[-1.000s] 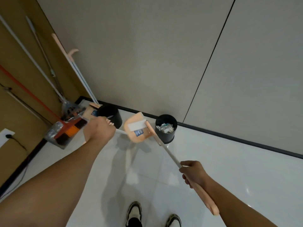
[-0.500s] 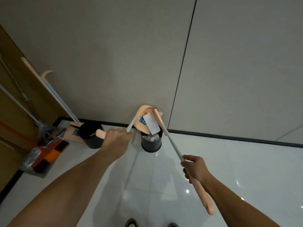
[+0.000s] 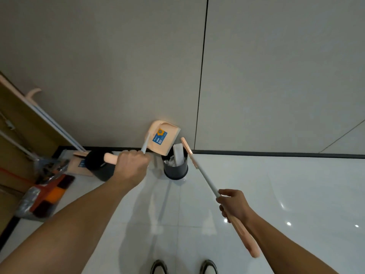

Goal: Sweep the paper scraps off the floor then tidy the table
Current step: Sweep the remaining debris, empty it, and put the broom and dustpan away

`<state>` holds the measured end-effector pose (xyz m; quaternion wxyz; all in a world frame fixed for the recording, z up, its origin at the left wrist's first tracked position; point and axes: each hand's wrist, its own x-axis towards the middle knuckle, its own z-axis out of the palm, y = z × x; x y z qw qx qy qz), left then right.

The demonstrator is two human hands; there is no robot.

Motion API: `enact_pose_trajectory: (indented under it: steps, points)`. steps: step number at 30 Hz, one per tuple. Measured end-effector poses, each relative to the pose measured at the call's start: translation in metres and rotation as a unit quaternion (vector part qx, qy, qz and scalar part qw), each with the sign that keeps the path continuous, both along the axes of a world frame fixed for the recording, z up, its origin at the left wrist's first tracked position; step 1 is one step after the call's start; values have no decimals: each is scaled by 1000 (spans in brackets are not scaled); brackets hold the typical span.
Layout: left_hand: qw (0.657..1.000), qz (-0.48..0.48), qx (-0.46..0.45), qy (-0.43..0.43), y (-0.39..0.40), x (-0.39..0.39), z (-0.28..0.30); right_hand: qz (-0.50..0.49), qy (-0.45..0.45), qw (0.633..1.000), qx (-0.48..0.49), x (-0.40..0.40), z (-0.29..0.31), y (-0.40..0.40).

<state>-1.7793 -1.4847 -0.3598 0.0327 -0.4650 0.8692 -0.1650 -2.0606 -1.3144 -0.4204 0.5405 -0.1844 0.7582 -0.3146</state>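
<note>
At the bottom edge, the toes of 2 shoes (image 3: 183,266) stand on the glossy white floor (image 3: 276,194). Just above, the right hand (image 3: 235,206) is curled round the peach grip of a broom (image 3: 203,178), whose pale shaft slants up and left to a narrow peach head seen edge-on beside the bin's rim. The left hand (image 3: 131,168) is fisted round the peach handle of a dustpan (image 3: 163,140). The pan is lifted and tipped, its lower edge over the mouth of a dark round bin (image 3: 175,170). Inside the bin lie crumpled paper scraps (image 3: 171,161), and a white sheet (image 3: 178,155) stands upright in it. To the left, a second black bin (image 3: 98,165) stands by another peach dustpan (image 3: 80,165) on the floor, with wrapped orange-and-black cleaning heads (image 3: 46,194) nearer the corner. Long handles (image 3: 39,113) lean against the brown panel, and the grey wall (image 3: 138,66) rises behind.
</note>
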Motion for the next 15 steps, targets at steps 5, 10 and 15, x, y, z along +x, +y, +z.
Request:
enact_pose_trajectory:
  steps: [5,10,15]
  points:
    - [1000,27,-13,-2,3,13,24,20,21,999,-26,4,11,-15]
    - [998,59,1,-13,8,25,34,12,16,999,-40,19,10,-17]
    - [996,82,10,18,1,31,52,-29,5,999,-40,39,8,-10]
